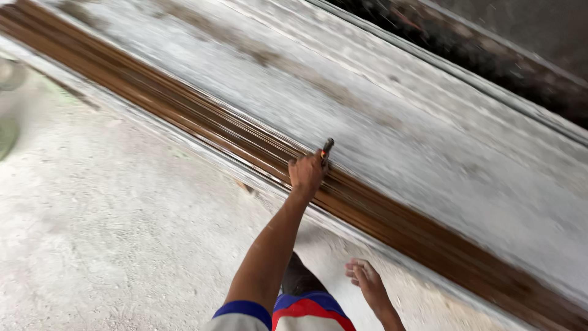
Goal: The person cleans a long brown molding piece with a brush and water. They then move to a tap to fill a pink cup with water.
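Left hand point(306, 173) fisted around small dark tool point(327, 146), tip by the rusty rebar bundle point(380, 214) lying along grey concrete slab point(429, 141); right hand point(362, 276) empty, fingers loose, low near floor; progress on the bars unclear, blurry

A pale, dusty concrete floor point(110, 208) fills the lower left of the scene, speckled with grit and worn grey patches. Above it, a broad, whitish slab point(392, 116) streaked with grey and brown stains runs diagonally from the upper left to the lower right, its surface blurred. Along the slab's far side a thin light-coloured edge strip point(490, 86) separates it from a dark recess point(478, 43) in the upper right corner, while a blurred, rounded greenish-grey object point(7, 132) sits at the far left edge, too indistinct to identify.
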